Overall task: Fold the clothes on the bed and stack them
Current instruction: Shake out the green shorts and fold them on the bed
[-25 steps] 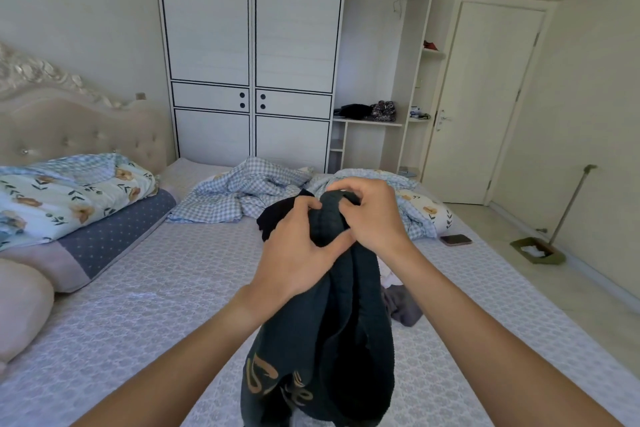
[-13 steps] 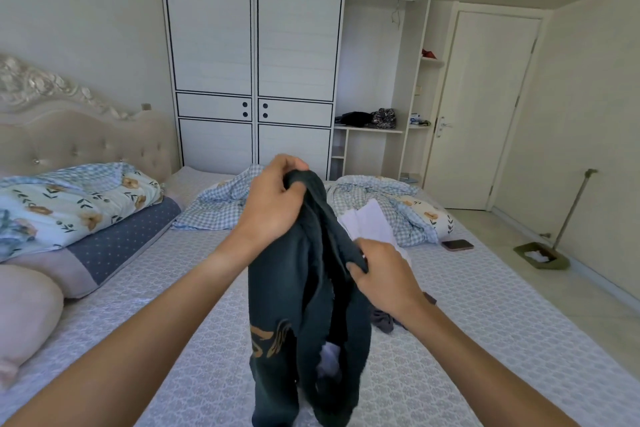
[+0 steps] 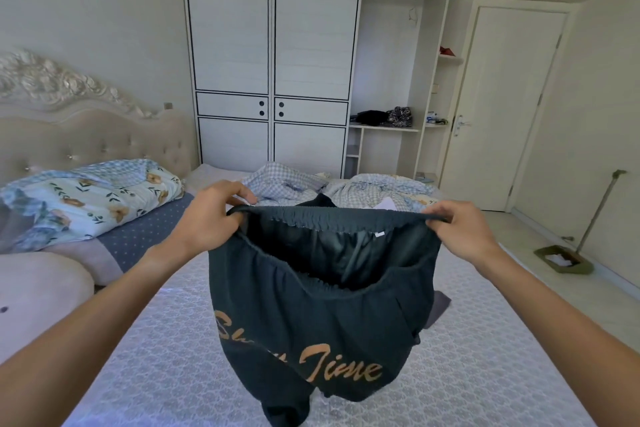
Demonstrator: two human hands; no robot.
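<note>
- Head view shows the task near its start: no folded stack is visible anywhere on the bed [image 3: 166, 350], and the 1 garment in hand, the dark trousers [image 3: 322, 315], is only being opened out, not yet folded.
- At far left, a floral quilt [image 3: 86, 198] lies bundled by the headboard; it looks like bedding rather than part of the job.
- The left hand [image 3: 211, 218] is raised in front of the chest, forearm reaching forward and up from the lower left, thumb and fingers clenched on the left end of the elastic waistband.
- Between the hands the waistband is stretched wide and roughly level, its far edge taut and its near edge sagging open; the legs hang down toward the mattress, with orange lettering across the front.
- Behind the trousers, a checked blue garment or sheet [image 3: 287, 184] lies crumpled at the far side of the bed, and a grey piece [image 3: 438, 308] peeks out low at the right, so I judge several items are left to fold.
- The right hand [image 3: 460, 232] mirrors the other: forearm coming in from the lower right, its grip pinched shut on the right end of the waistband, knuckles toward the camera.
</note>
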